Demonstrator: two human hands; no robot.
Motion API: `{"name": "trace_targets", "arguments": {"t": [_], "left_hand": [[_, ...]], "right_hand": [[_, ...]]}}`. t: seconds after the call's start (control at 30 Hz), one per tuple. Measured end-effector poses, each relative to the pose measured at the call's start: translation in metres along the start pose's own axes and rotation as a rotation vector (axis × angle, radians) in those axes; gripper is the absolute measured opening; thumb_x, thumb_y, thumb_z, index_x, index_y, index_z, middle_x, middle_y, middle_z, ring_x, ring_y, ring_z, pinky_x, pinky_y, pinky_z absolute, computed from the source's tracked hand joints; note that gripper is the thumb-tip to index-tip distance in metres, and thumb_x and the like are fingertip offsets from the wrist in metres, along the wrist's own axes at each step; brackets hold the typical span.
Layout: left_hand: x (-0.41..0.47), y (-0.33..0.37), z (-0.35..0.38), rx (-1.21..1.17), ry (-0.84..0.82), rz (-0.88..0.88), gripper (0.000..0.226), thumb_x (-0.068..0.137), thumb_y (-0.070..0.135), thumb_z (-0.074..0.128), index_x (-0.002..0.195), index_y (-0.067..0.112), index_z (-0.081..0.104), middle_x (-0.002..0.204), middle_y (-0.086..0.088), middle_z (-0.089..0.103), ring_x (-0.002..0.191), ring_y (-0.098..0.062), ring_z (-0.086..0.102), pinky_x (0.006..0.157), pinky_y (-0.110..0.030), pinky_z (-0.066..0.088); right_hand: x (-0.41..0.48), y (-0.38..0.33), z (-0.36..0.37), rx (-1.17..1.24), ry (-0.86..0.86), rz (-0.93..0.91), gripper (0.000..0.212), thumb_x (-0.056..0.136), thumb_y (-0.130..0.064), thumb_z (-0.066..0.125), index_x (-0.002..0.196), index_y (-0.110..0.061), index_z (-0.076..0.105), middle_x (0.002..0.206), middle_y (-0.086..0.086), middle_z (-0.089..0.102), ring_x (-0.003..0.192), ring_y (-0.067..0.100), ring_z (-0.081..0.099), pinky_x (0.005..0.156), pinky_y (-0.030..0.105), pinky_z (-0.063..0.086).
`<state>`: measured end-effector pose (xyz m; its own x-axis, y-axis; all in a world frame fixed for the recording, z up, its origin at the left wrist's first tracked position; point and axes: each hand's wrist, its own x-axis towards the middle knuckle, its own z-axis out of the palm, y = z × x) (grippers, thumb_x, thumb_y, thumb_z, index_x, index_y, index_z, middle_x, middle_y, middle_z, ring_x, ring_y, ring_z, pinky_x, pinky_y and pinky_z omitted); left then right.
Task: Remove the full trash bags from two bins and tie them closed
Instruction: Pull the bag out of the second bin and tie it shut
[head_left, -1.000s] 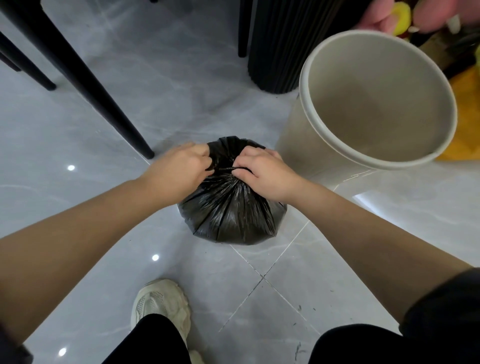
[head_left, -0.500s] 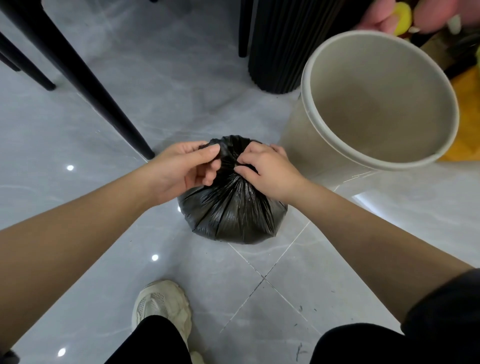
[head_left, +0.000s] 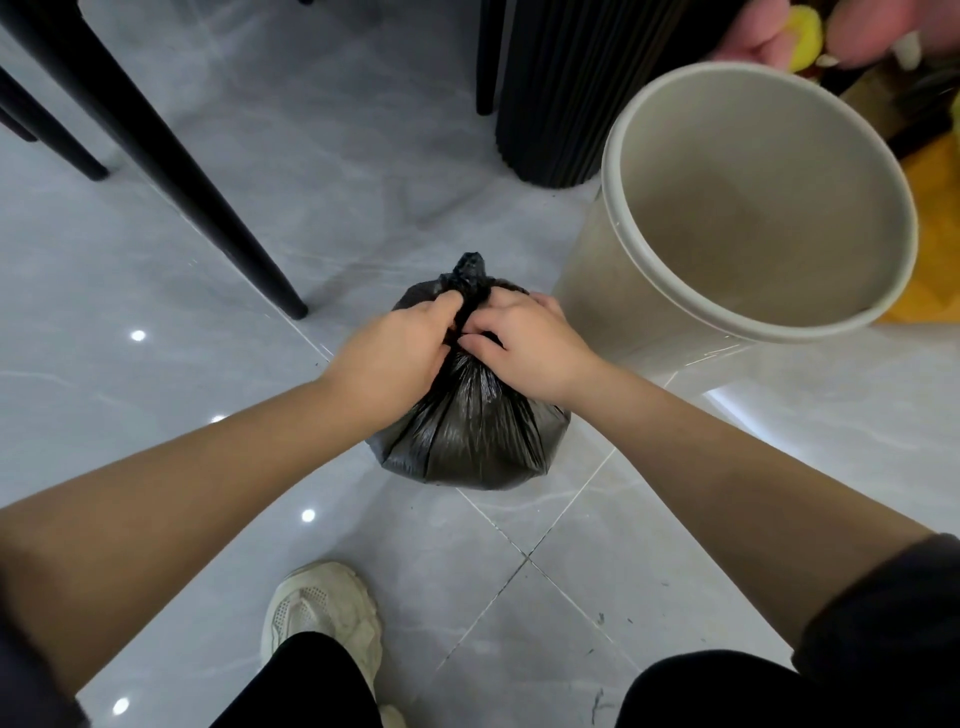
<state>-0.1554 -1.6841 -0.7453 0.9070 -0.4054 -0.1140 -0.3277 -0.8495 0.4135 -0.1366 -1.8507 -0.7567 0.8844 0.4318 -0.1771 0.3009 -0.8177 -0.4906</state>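
Note:
A full black trash bag (head_left: 470, 441) sits on the grey tiled floor in the middle of the view. Its gathered neck sticks up behind my fingers, ending in a small twisted tail. My left hand (head_left: 395, 353) grips the neck from the left. My right hand (head_left: 524, 345) pinches it from the right, the two hands touching at the top of the bag. A beige round bin (head_left: 649, 291) stands empty and without a liner just right of the bag.
A black ribbed cylinder (head_left: 561, 93) stands behind the bin. Slanted black furniture legs (head_left: 171, 166) come down at the left. Another person's hand (head_left: 753, 36) with a yellow object shows at the top right. My pale shoe (head_left: 322, 618) rests below the bag.
My left hand opened briefly half a second ago and has closed again on the bag's neck. A twisted tail of plastic now sticks up above both hands.

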Motion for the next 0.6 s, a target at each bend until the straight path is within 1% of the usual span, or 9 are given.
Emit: {"name": "trace_targets", "arguments": {"t": [0.03,0.13,0.2,0.27,0.3,0.33,0.4,0.5,0.6], "left_hand": [[0.001,0.004,-0.001,0.079,-0.003,-0.026,0.022,0.089,0.011,0.049,0.110,0.010,0.043,0.100,-0.010,0.063,0.085,-0.038,0.062,0.064,-0.042,0.049],[0.005,0.005,0.000,0.174,-0.013,-0.073,0.023,0.089,0.010,0.050,0.111,0.007,0.041,0.094,-0.014,0.063,0.082,-0.039,0.062,0.059,-0.039,0.042],[0.009,0.000,-0.001,-0.001,-0.008,-0.149,0.035,0.085,0.013,0.057,0.115,0.011,0.039,0.090,-0.011,0.066,0.080,-0.033,0.063,0.065,-0.038,0.048],[0.011,-0.004,-0.007,-0.276,-0.030,-0.276,0.048,0.082,0.017,0.066,0.121,0.018,0.038,0.083,-0.004,0.069,0.071,-0.017,0.063,0.070,-0.032,0.049],[0.012,-0.005,-0.010,-0.339,-0.048,-0.304,0.046,0.082,0.019,0.067,0.120,0.019,0.041,0.080,0.000,0.070,0.065,-0.009,0.061,0.068,-0.029,0.048],[0.012,-0.007,-0.012,-0.325,-0.068,-0.277,0.038,0.083,0.020,0.067,0.116,0.019,0.047,0.078,0.001,0.071,0.063,-0.005,0.059,0.067,-0.027,0.049],[0.013,-0.011,-0.016,-0.208,-0.098,-0.156,0.014,0.088,0.022,0.062,0.101,0.017,0.062,0.080,0.000,0.071,0.070,-0.010,0.062,0.072,-0.030,0.050],[0.012,-0.021,-0.019,-0.094,-0.179,-0.080,0.016,0.091,0.029,0.053,0.082,0.022,0.064,0.081,0.001,0.068,0.080,-0.019,0.061,0.074,-0.034,0.049],[0.008,-0.024,-0.019,-0.101,-0.270,-0.098,0.018,0.093,0.032,0.050,0.078,0.026,0.056,0.077,0.002,0.064,0.077,-0.018,0.058,0.073,-0.036,0.048]], "right_hand": [[0.000,-0.001,0.000,0.002,-0.004,-0.001,0.023,0.094,-0.036,0.047,0.103,-0.029,0.067,0.107,-0.004,0.054,0.114,0.016,0.048,0.109,0.042,0.018],[0.001,-0.004,0.000,0.008,-0.017,0.003,0.023,0.094,-0.036,0.048,0.104,-0.029,0.067,0.105,-0.005,0.053,0.112,0.015,0.048,0.111,0.044,0.017],[0.000,-0.004,0.001,0.018,-0.026,0.006,0.022,0.094,-0.036,0.049,0.102,-0.028,0.068,0.103,-0.006,0.053,0.110,0.015,0.049,0.112,0.045,0.019],[0.000,-0.001,0.000,0.033,-0.038,0.017,0.021,0.093,-0.036,0.050,0.099,-0.027,0.069,0.100,-0.010,0.051,0.107,0.014,0.051,0.110,0.048,0.024],[-0.001,0.001,0.000,0.047,-0.039,0.021,0.021,0.093,-0.035,0.051,0.097,-0.027,0.069,0.099,-0.011,0.050,0.105,0.014,0.052,0.108,0.048,0.028],[-0.001,0.002,-0.001,0.058,-0.031,0.021,0.020,0.093,-0.035,0.051,0.097,-0.026,0.069,0.098,-0.011,0.049,0.104,0.014,0.053,0.106,0.048,0.030],[-0.001,0.004,-0.003,0.056,-0.006,0.010,0.020,0.092,-0.034,0.052,0.097,-0.026,0.070,0.099,-0.010,0.052,0.105,0.014,0.053,0.105,0.045,0.031],[-0.002,0.007,-0.003,-0.042,0.061,-0.034,0.021,0.091,-0.035,0.054,0.097,-0.025,0.071,0.102,-0.005,0.054,0.107,0.018,0.049,0.103,0.039,0.026],[-0.004,0.011,-0.005,-0.355,0.212,-0.145,0.020,0.085,-0.038,0.059,0.084,-0.025,0.073,0.094,0.000,0.053,0.096,0.025,0.051,0.084,0.036,0.024]]}}
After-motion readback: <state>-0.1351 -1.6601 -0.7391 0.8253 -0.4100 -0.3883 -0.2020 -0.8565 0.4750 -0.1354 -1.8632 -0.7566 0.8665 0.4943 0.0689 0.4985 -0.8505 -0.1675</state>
